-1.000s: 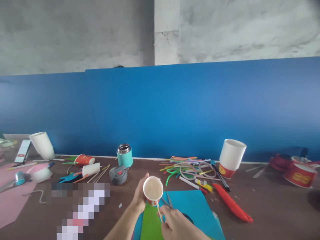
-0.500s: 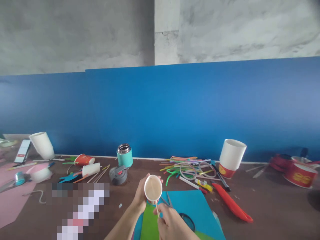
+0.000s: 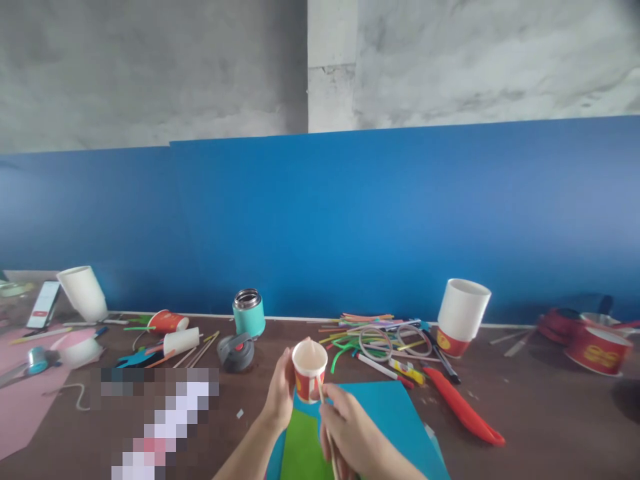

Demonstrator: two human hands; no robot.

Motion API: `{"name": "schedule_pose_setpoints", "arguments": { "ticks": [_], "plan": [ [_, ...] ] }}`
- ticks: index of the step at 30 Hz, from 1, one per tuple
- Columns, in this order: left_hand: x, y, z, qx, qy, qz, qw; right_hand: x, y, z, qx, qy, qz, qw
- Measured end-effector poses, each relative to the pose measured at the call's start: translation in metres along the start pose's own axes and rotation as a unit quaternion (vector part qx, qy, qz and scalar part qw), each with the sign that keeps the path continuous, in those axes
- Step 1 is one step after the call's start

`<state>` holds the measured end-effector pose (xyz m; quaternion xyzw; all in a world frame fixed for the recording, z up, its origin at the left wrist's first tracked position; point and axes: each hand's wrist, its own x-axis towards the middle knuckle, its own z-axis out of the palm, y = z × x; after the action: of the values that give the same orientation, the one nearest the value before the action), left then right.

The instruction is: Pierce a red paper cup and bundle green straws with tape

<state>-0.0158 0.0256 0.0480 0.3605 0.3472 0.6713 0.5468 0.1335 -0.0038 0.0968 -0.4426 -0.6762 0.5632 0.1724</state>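
Note:
A small red and white paper cup is tilted so that I see into its white inside. My left hand is closed around its left side. In my right hand, the fingers are closed on a thin wooden stick. The stick's upper end meets the front of the cup near its red band; I cannot tell whether it pierces the wall. Beneath both hands lie blue paper and green paper.
To the left stand a teal flask and its grey lid. Pipe cleaners and markers are heaped at the back. Stacked white cups and a red folded strip are on the right. Pink paper lies far left.
The cup has tipped upright, so its red side shows more. My right hand has shifted slightly down and right, with more of the stick visible. The scissors seen beside it are now covered.

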Motion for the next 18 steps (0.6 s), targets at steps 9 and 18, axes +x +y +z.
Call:
{"name": "schedule_pose_setpoints", "arguments": {
  "ticks": [9, 18],
  "plan": [
    [-0.012, -0.001, 0.011, 0.062, -0.066, -0.055, 0.994, 0.007, 0.002, -0.030, 0.072, -0.047, -0.011, 0.996],
    [0.011, -0.008, -0.007, 0.095, 0.094, 0.047, 0.990, -0.022, -0.004, -0.083, -0.181, -0.123, 0.070, 0.973]
  ]
}}
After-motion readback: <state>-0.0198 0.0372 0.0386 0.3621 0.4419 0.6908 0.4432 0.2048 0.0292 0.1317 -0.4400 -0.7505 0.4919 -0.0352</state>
